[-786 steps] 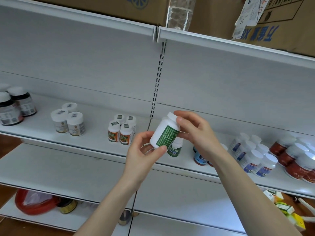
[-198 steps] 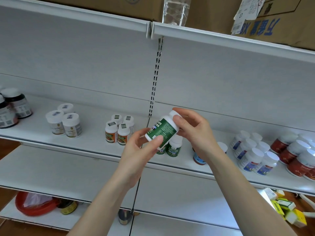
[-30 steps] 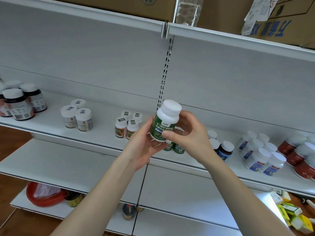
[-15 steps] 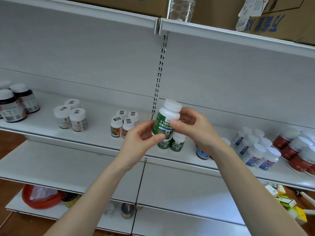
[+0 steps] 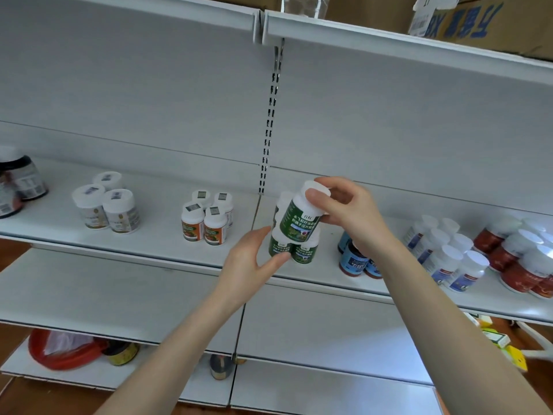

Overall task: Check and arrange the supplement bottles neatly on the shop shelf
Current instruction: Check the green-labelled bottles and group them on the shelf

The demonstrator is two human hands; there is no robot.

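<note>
My right hand (image 5: 350,217) grips a green-labelled white bottle (image 5: 300,221) by its cap and upper side, tilted, right over two matching green bottles (image 5: 294,250) that stand on the white shelf (image 5: 149,250). Whether it touches their caps I cannot tell. A further white bottle (image 5: 282,202) shows behind it. My left hand (image 5: 254,260) is below and to the left, with its thumb against the left standing green bottle and its fingers beside the held one.
On the same shelf stand dark jars (image 5: 21,187) far left, white jars (image 5: 107,203), orange-labelled bottles (image 5: 206,223), blue-labelled dark bottles (image 5: 354,260), white blue-labelled bottles (image 5: 449,256) and red bottles (image 5: 520,259). Cardboard boxes (image 5: 478,22) sit on top. A red bag (image 5: 62,350) lies below.
The green bottle has gone forward and down from mid-air to just over the two standing green bottles. My left hand has let go of it and dropped beside the standing bottles.
</note>
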